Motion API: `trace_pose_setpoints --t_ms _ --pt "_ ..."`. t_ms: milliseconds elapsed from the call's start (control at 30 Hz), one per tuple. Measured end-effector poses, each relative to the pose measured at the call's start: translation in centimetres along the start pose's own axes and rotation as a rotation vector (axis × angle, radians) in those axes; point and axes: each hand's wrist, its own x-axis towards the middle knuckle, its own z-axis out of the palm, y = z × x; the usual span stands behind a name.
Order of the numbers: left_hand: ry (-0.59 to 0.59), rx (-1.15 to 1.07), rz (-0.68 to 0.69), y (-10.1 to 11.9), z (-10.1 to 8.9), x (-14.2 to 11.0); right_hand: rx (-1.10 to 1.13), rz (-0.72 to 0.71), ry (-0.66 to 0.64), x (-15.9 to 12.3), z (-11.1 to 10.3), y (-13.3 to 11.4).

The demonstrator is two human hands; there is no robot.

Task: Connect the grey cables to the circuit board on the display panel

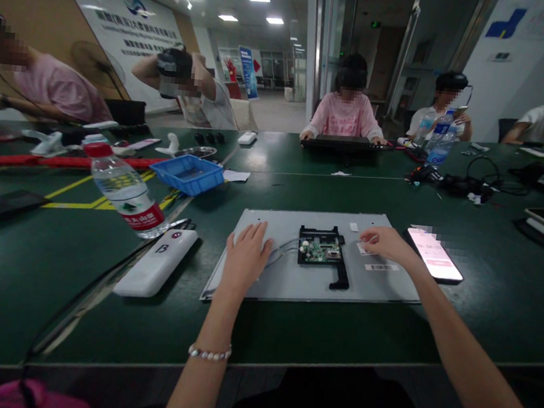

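Head view: the open left hand should gently steady the flat grey metal panel; the right hand's hold is unclear.

Dark green table, grey panel, lit phone, white power bank, blue tray, water bottle

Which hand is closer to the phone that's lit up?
Right. The right hand is over the grey panel, just left of the phone; the left hand is on the panel's left side, past the green circuit board.
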Motion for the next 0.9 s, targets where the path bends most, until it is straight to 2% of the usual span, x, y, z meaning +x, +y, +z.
trace_pose_setpoints --t_ms 100,233,333,433,600,900 --pt "0.034 -0.033 0.037 0.9 -0.8 0.9 -0.017 0.01 0.009 0.1 0.0 0.1" --pt "0.028 -0.189 0.135 2.8 -1.5 3.6 -0.024 0.008 0.033 0.5 0.3 0.6" --pt "-0.03 -0.343 0.242 4.2 -0.6 5.8 -0.055 -0.02 0.046 0.8 0.6 0.9" --pt "-0.084 -0.416 0.322 4.9 1.4 7.1 -0.062 -0.045 0.05 0.9 0.9 0.8" --pt "-0.145 -0.475 0.336 4.6 4.1 6.7 -0.062 -0.027 0.083 0.9 1.1 0.5" --pt "-0.189 -0.512 0.326 4.4 5.3 6.1 -0.146 -0.021 0.163 0.9 1.6 0.6"
